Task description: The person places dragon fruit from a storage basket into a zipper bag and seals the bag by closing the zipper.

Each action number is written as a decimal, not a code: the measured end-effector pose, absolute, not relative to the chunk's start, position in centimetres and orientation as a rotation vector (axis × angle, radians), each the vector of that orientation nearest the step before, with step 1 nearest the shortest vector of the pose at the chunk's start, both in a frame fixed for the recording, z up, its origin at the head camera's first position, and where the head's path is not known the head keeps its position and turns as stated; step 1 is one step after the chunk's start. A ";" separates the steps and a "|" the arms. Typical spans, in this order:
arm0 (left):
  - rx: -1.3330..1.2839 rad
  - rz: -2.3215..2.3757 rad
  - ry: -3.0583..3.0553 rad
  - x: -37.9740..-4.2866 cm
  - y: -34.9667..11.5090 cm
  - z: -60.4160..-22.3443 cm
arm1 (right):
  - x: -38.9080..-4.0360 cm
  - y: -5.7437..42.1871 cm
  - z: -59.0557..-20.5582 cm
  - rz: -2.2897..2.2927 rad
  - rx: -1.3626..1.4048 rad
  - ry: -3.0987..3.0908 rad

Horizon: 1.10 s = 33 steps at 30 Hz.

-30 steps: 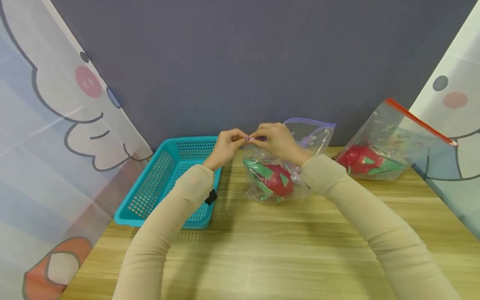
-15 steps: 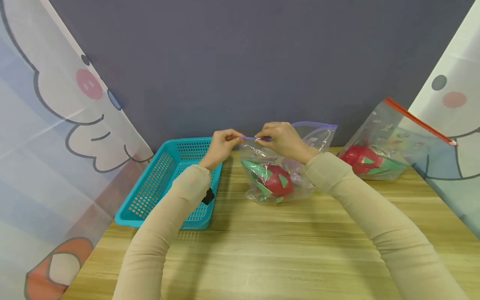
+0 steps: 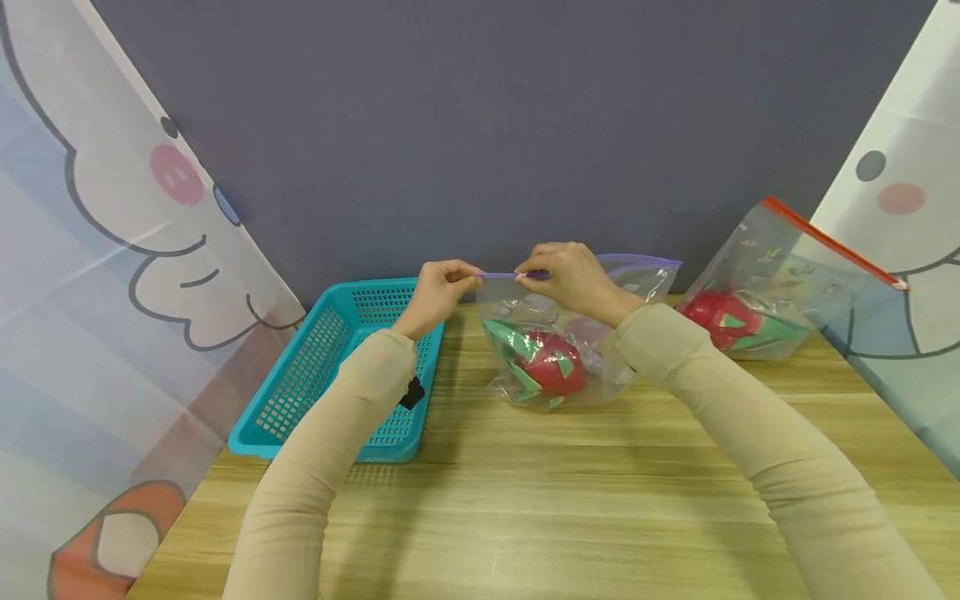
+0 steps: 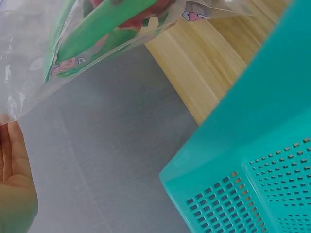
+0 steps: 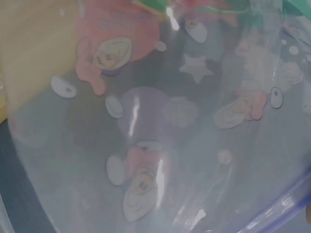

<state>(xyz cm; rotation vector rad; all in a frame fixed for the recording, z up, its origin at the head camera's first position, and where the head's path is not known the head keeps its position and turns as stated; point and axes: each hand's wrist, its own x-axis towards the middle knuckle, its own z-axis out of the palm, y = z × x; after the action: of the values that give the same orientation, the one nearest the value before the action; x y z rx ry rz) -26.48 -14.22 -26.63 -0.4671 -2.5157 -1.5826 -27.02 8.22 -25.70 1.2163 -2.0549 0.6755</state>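
A clear zip bag [image 3: 498, 300] with a purple zip strip stands on the table, holding a red fruit with green leaf tips, like a dragon fruit [image 3: 561, 371]. My left hand [image 3: 437, 292] pinches the strip's left corner. Farther right along the strip, my right hand [image 3: 570, 277] pinches near a small white slider. To the right of that hand the bag's mouth gapes. In the left wrist view the fingers of my left hand [image 4: 17, 170] meet the bag's edge. The right wrist view is filled by the printed plastic bag [image 5: 155, 116], with the right hand almost wholly hidden.
A turquoise slotted basket [image 3: 258, 429] stands at the left, under my left forearm, with a black object [image 3: 412, 392] at its right side. Another clear bag [image 3: 772, 242] with a red zip strip and similar fruit stands at the right. A dark wall [image 3: 480, 125] rises behind.
My hands have moved apart along the purple strip, the left going left and the right, with the slider, slightly right. More strip shows between them.
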 end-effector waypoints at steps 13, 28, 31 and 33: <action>-0.413 -1.541 -2.575 -25.9 -14.8 -26.4 | -27.0 9.0 -26.1 0.827 1.217 -2.107; -0.415 -1.576 -2.562 -26.0 -14.9 -26.8 | -26.8 10.3 -26.5 0.784 1.221 -2.098; -0.419 -1.585 -2.547 -25.9 -14.8 -26.8 | -26.8 10.5 -26.5 0.783 1.213 -2.094; -0.415 -1.591 -2.539 -25.9 -14.9 -26.7 | -26.8 10.7 -26.5 0.789 1.215 -2.091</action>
<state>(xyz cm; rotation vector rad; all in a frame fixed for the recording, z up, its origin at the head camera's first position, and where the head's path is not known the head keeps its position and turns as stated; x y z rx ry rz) -25.91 -14.86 -26.72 -0.4149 -2.5390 -1.5907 -26.81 10.71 -26.45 1.2145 -2.0909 0.7885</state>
